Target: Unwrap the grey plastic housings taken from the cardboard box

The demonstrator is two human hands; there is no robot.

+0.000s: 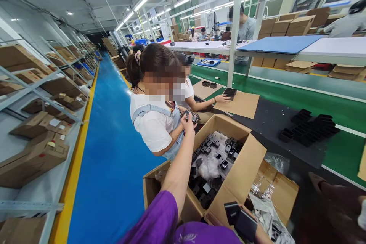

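My left arm in a purple sleeve reaches forward over an open cardboard box (246, 164) filled with several small black plastic parts (213, 150). My left hand (188, 122) is closed around a small black part (191, 114) right in front of a co-worker in a white shirt and denim overalls (156, 122), whose hands meet mine there. Low in view, my right hand (259, 231) grips a flat black block (240, 217) by the box's near flap; its fingers are mostly hidden behind the block.
A second seated person touches a black tray (230, 92) on a cardboard sheet (240, 105). More black trays (310, 127) lie on the dark mat beside the green conveyor (300, 95). Plastic bags (265, 209) fill another box. Shelves of cartons (37, 152) line the blue aisle (111, 152).
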